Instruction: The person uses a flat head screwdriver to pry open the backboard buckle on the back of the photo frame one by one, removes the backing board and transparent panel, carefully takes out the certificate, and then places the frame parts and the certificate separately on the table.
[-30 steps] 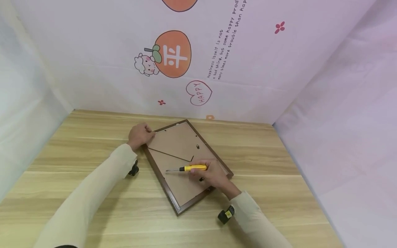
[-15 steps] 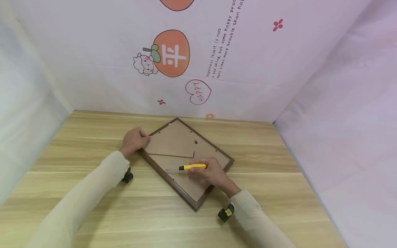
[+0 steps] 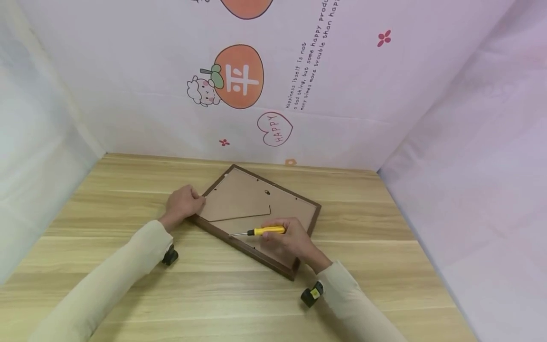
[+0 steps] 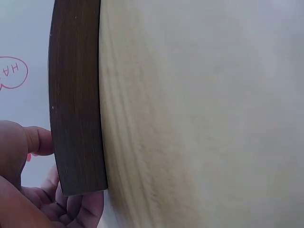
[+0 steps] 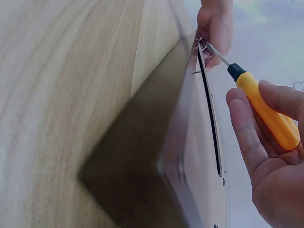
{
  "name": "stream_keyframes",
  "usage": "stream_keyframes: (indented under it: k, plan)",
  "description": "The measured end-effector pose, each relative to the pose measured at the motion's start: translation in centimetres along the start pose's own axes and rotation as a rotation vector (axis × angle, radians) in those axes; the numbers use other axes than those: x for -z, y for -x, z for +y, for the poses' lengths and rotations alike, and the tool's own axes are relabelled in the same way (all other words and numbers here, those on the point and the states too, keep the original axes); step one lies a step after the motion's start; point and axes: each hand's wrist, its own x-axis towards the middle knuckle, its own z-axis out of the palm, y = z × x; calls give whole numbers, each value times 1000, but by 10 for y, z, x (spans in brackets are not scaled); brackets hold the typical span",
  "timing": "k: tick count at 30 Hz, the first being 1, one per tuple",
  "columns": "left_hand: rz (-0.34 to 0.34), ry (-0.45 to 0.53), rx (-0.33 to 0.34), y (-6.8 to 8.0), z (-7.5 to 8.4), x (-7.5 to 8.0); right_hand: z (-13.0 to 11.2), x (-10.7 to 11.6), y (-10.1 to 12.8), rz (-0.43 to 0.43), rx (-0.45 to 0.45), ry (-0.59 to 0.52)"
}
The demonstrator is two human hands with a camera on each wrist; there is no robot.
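Note:
A brown picture frame (image 3: 305, 197) lies back side up on the table, its tan backing board (image 3: 239, 197) facing me. Thin dark lines cross the board, and a small dark fitting (image 3: 267, 192) sits near its far side. At the frame's left corner, my left hand (image 3: 183, 204) grips the edge; the left wrist view has the thumb on one face and fingers curled around the corner. My right hand (image 3: 292, 240) holds a yellow-handled screwdriver (image 3: 273, 230) over the board, thumb and fingers around the handle. Its metal shaft (image 5: 217, 53) points left, the tip overlapping the frame's near rail in the head view.
The table (image 3: 359, 270) has a light wood-grain top. A white printed sheet (image 3: 333, 133) stands along its back edge, with plain white sheets (image 3: 478, 156) at the sides. Small black cameras (image 3: 312, 295) hang from both wrists.
The frame has turned counterclockwise on the table, its near corner swinging right. My left hand moved slightly left and nearer with its corner. The right hand and screwdriver stayed almost in place.

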Motion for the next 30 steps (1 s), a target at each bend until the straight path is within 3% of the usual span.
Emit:
stream_keyframes:
  k: [6, 13, 20, 30]
  plan:
    - [7, -18, 0, 6, -3, 0, -1, 0, 1, 6, -3, -19]
    - [-34, -51, -37, 16, -8, 1, -3, 2, 2, -17, -24, -69]
    - [-42, 13, -44, 25, -10, -2, -4, 1, 1, -46, -17, -169]
    - [-77, 31, -5, 32, -10, -4, -4, 1, 1, -22, -35, -139]
